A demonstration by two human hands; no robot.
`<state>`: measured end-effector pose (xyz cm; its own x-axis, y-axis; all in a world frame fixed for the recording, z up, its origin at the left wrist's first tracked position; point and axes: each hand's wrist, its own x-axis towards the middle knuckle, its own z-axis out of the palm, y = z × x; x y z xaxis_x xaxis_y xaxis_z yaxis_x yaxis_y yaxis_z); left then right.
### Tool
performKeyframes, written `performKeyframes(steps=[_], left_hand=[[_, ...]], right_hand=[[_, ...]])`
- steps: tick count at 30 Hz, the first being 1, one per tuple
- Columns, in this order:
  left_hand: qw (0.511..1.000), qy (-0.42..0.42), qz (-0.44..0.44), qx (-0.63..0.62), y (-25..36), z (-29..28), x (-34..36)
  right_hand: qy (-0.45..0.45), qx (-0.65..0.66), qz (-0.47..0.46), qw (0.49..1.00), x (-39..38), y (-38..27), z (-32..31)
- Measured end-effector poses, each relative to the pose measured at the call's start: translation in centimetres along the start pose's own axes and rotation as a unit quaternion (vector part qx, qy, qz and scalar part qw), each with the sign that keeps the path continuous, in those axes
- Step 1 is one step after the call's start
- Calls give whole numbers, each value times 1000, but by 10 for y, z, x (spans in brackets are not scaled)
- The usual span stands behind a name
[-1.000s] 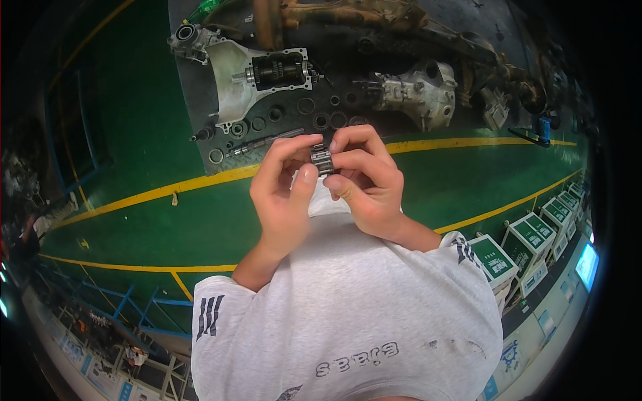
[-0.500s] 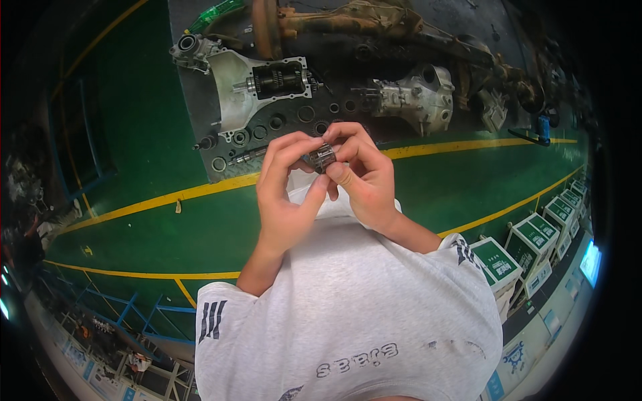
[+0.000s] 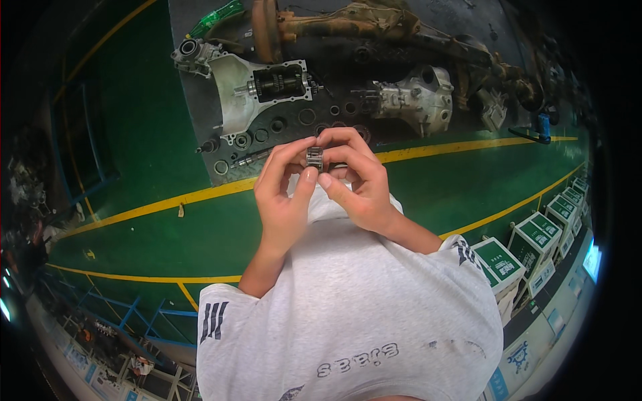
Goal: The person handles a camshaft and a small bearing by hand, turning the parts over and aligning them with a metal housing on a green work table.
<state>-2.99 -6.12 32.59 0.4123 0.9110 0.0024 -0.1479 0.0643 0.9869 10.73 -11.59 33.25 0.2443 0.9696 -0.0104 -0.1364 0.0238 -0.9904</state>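
Observation:
Between my fingertips is a small dark-silver roller bearing [image 3: 314,158] with rollers visible on its side. My left hand [image 3: 284,197] is closed on it with fingertips and thumb, and my right hand [image 3: 358,187] grips it from the other side. Just beyond my hands, loose rings [image 3: 279,123] and a metal shaft [image 3: 249,158] lie on a dark mat [image 3: 200,120]. An opened silver gearbox housing [image 3: 234,100] showing gears and a second silver housing [image 3: 421,100] lie farther back on it.
A rusty axle assembly [image 3: 354,23] stretches along the back, near a green bottle [image 3: 210,20]. Green flooring with yellow lines [image 3: 194,196] surrounds the mat. White-and-green boxes [image 3: 498,264] line the right side; blue metal frames [image 3: 147,307] stand at lower left and far left.
My hands have shifted slightly and turned the bearing, which now shows its rollers more upright and sits a little left of where it was.

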Motion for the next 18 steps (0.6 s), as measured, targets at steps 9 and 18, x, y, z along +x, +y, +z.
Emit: performKeyframes(steps=[9, 18], left_hand=[[995, -7, 37, 92, 5, -1, 1], [968, 7, 150, 203, 9, -7, -1]], right_hand=[[-6, -4, -13, 1000, -2, 1, -1], [-6, -2, -7, 1000, -8, -1, -1]])
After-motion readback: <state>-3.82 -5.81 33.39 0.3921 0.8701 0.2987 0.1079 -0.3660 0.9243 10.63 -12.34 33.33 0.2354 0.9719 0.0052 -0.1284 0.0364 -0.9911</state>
